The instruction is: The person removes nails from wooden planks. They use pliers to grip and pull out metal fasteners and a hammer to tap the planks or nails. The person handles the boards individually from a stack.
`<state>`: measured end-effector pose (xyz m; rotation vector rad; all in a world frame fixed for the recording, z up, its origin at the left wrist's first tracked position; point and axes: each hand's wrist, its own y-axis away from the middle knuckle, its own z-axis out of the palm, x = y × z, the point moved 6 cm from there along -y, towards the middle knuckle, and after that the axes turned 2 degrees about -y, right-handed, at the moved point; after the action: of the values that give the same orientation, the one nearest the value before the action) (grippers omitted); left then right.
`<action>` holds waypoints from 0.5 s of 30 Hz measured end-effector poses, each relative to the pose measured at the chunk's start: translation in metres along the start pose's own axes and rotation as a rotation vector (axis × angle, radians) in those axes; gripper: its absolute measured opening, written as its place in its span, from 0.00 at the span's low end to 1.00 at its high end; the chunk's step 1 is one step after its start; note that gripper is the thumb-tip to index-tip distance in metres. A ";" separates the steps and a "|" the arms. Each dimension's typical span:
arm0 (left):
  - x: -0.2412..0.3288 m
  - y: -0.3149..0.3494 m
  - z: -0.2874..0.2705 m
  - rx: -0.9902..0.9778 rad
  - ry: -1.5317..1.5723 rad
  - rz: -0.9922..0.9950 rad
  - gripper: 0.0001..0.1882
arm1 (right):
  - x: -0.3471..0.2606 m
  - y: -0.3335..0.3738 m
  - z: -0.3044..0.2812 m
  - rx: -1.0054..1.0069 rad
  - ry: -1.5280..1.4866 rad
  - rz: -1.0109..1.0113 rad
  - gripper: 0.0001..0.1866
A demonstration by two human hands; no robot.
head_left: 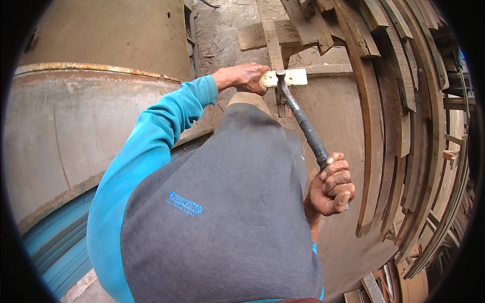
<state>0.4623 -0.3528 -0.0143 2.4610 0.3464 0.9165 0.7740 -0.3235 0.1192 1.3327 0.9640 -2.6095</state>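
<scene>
My right hand [331, 189] is wrapped round the lower end of a hammer [306, 125] whose handle is black. The hammer's head lies over the middle of a short pale board [298, 77], seemingly touching it, though I cannot be sure. My left hand [243, 79] grips the board's left end, its fingers curled round the edge. Beneath the board, and across it, runs a narrow wooden plank [270, 43] that extends away from me. A few dark spots, perhaps nail holes, show on the board's face.
Long weathered planks [371, 116] are stacked to my right. Several shorter boards [308, 28] lie at the far end. A low concrete wall [91, 111] with a rusty edge stands on my left, above blue ridged pieces [65, 242]. Bare ground [333, 116] lies between.
</scene>
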 end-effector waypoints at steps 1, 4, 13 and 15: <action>0.000 -0.001 0.005 0.030 0.027 0.029 0.24 | 0.000 0.006 -0.003 0.057 -0.027 -0.019 0.22; -0.012 -0.012 0.016 0.014 0.001 -0.009 0.21 | -0.003 0.007 0.015 -0.031 0.050 -0.049 0.24; -0.003 -0.011 0.017 -0.053 -0.006 0.008 0.19 | -0.013 -0.019 0.061 -0.418 0.077 -0.122 0.29; -0.005 -0.016 0.018 -0.054 0.001 0.001 0.20 | -0.008 -0.023 0.058 -0.349 0.075 -0.149 0.28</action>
<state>0.4694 -0.3480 -0.0373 2.4121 0.3167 0.9155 0.7303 -0.3394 0.1618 1.3181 1.5007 -2.3506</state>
